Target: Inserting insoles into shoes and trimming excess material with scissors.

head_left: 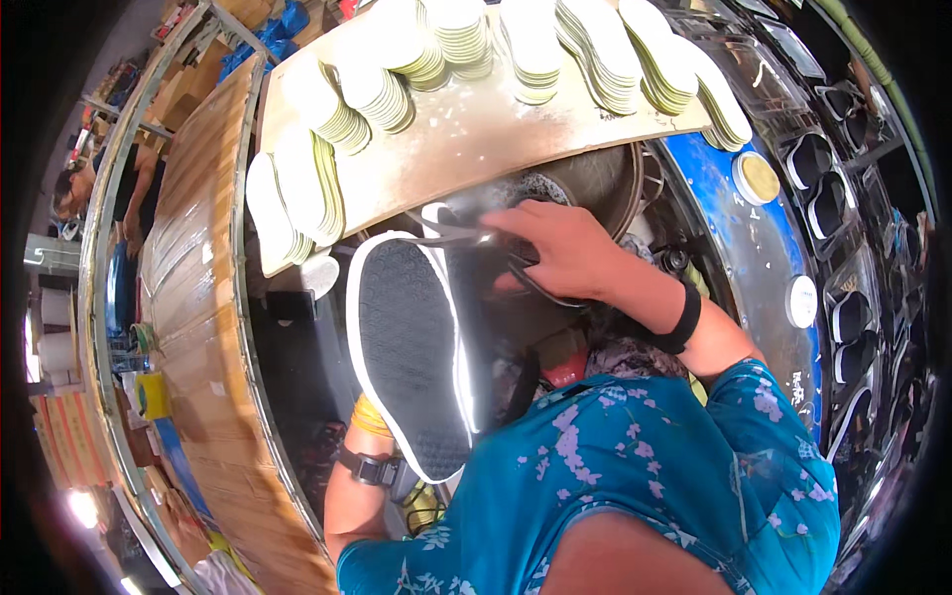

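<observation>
A shoe (402,342) with a black patterned sole and white edge is held up, sole toward me and toe at the far end. My left hand is hidden behind it. Only the wrist, with yellow bands (372,417) and a black-strapped device (367,467), comes out by the heel. Past the toe, on the right, my right hand (555,248) is curled around dark looped handles that look like scissors (534,282). Their front part reaches toward the shoe's toe; motion and glare blur it, so whether it touches is unclear.
Stacks of pale insoles (595,59) stand along a light board (446,159) beyond my hands. A cardboard-covered surface (198,258) lies left. On the right are a blue bench (734,238) with round lids (757,178) and racks of black shoes (823,198). Another person (134,188) is far left.
</observation>
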### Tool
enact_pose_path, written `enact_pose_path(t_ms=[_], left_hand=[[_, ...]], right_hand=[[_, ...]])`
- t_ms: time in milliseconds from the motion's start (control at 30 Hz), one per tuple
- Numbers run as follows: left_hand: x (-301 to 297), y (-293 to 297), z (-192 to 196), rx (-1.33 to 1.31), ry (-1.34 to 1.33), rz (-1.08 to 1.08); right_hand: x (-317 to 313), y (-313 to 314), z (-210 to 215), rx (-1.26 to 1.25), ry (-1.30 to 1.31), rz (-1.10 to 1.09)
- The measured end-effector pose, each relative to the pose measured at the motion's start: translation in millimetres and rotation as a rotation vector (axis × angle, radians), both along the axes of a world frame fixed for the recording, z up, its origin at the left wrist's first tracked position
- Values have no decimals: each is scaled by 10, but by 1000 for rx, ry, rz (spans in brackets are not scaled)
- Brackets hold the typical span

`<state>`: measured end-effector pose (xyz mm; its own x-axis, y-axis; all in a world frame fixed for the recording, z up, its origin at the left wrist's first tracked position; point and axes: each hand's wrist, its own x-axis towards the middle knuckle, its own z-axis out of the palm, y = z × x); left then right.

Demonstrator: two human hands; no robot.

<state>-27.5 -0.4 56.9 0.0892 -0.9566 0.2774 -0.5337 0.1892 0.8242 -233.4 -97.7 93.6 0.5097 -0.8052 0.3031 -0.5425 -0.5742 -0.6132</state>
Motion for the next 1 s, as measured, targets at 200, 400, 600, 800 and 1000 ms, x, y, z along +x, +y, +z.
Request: enact_pose_path(t_ms=[200, 400, 600, 800, 1000], left_hand=[[-161, -157, 15, -42, -61, -76], [153, 276, 52, 93, 199, -103], [29, -228, -16, 200, 514, -60], [42, -457, -11, 312, 827, -63], [125, -187, -5, 447, 1129, -120]], right_hand=[[6, -26, 19, 9, 110, 25], [-290, 19, -180, 47, 126, -92], [-1557, 393, -559, 243, -51, -832], [-2782, 1005, -730, 408, 677, -1204], [-2725, 715, -503, 470, 844, -1133]])
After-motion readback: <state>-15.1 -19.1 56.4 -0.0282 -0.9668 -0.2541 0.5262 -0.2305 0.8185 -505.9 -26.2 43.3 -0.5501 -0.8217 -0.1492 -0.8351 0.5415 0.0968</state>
